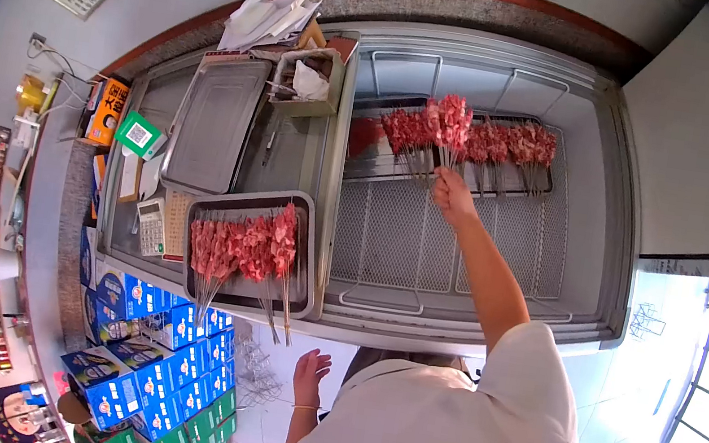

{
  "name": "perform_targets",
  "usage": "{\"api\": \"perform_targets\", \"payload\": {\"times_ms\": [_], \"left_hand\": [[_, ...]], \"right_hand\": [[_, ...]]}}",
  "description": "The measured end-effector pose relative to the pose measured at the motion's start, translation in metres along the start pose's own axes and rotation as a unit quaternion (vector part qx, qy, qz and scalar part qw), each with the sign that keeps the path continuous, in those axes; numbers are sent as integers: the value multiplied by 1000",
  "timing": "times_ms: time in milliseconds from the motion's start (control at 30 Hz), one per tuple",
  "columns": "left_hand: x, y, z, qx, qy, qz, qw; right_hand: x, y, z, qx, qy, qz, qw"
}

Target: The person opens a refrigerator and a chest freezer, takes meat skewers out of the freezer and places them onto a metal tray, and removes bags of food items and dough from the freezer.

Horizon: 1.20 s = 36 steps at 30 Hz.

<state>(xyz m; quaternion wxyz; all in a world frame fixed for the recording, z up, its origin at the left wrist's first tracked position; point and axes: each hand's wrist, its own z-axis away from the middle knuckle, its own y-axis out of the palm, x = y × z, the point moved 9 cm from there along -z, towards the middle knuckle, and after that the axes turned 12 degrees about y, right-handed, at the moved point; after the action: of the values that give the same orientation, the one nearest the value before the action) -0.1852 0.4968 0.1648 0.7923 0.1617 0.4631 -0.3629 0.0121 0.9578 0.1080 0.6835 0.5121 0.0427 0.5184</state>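
A bundle of meat skewers (452,124) was held in the right hand (452,194), its sticks pinched together near their lower ends and its meat pointed away from the body. The bundle was held over a metal tray (364,167) in the open freezer (603,207), where more skewers (531,145) were laid in a row; whether the tray was touched by the bundle could not be told. A wire basket (398,237) was seen beneath and in front of that tray.

The left hand (312,377) was held low beside the body — fingers loosely curled and apart, with nothing seen in its grasp. Near it, on the freezer's covered side, a second tray (312,247) was filled with a row of skewers (240,246), their sticks extended over its front rim. Beside this tray a calculator (151,227) was placed, and behind it a dark flat pan (216,122) was laid. Blue boxes (173,355) were stacked on the floor.
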Motion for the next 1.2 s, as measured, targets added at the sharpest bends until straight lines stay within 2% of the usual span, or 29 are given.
{"api": "perform_targets", "payload": {"times_ms": [33, 133, 167, 300, 400, 567, 733, 800, 900, 933, 1000, 1100, 1200], "left_hand": [[-6, 3, 0, 3, 2, 2, 1000], [-14, 32, 2, 148, 7, -37, 988], [-19, 35, 2, 153, 9, -34, 988], [-64, 89, 6, 294, 63, -20, 954], [-95, 120, 5, 336, 111, -26, 935], [-136, 162, 17, 418, 172, 2, 892], [-138, 169, 16, 407, 190, 5, 893], [-151, 165, 10, 344, 275, -36, 897], [-169, 168, 8, 311, 288, -17, 905], [-170, 172, 8, 317, 260, 44, 911], [-168, 176, 1, 335, 251, 53, 907], [-176, 172, 9, 341, 233, 80, 907], [-176, 169, 10, 336, 221, 116, 908]], "right_hand": [[-2, 6, 19, 0, -3, 2, 1000], [-15, 23, 75, -30, -16, 61, 998], [-27, 29, 90, -15, 2, 43, 999], [-57, 67, 142, 16, 28, 33, 999], [-75, 98, 168, 55, 31, 32, 997], [-94, 121, 194, 61, 36, 37, 997], [-107, 134, 209, 74, 47, 33, 996], [-114, 148, 217, 110, 73, 26, 991], [-128, 160, 224, 148, 101, 32, 983], [-130, 163, 226, 147, 100, 32, 984], [-144, 179, 233, 198, 160, 10, 967], [-161, 188, 235, 228, 192, -26, 954], [-169, 193, 232, 204, 191, 7, 960]]}}
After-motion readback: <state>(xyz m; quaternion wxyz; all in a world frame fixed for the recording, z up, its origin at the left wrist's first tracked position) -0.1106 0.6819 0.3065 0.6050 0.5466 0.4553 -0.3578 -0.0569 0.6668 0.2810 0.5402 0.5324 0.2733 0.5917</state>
